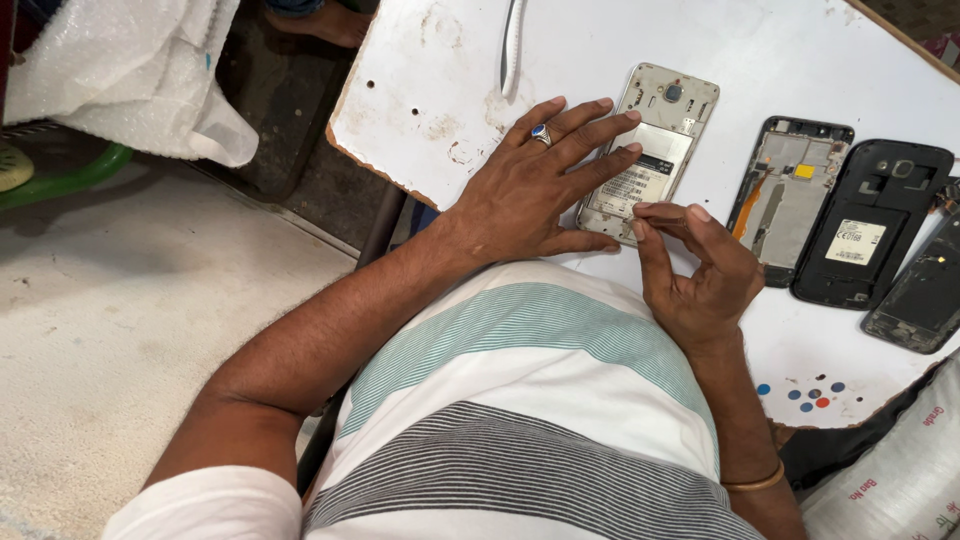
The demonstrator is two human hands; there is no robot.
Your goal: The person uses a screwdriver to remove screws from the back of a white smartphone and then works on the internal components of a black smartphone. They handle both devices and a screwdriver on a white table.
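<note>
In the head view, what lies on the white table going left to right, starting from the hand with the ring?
Left hand pressing on the opened gold phone → right hand pinching at that phone's lower edge → bare phone frame → black phone back → dark cracked panel.

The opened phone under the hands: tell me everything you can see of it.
The opened phone lies flat on the white table, back cover off, tilted slightly right. Its pale gold frame shows a camera lens at the top and a labelled battery in the middle. The left hand presses its left side; the right hand pinches at its lower edge.
</note>
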